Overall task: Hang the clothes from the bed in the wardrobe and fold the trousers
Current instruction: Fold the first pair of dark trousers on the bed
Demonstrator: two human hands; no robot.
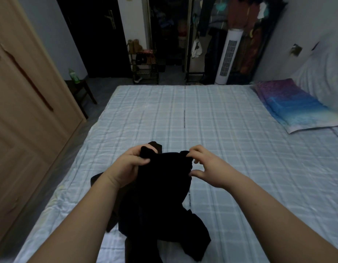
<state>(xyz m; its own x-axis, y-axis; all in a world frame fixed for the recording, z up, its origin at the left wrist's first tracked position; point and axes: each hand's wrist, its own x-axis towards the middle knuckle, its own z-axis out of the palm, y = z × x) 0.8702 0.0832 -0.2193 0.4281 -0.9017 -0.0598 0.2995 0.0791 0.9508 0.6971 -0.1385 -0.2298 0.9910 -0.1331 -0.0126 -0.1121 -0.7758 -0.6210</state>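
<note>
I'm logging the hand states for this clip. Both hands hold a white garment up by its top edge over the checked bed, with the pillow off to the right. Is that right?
Not quite: the garment is black, not white. The head view shows the left hand and right hand holding it up by its top edge over the checked bed, with the pillow off to the right.

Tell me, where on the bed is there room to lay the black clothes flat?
The wide checked bedsheet between both hands and the far bed edge is bare, bordered on the right by the colourful pillow. It is crowded only near the person, where the black garment hangs from the left hand and right hand.
</note>
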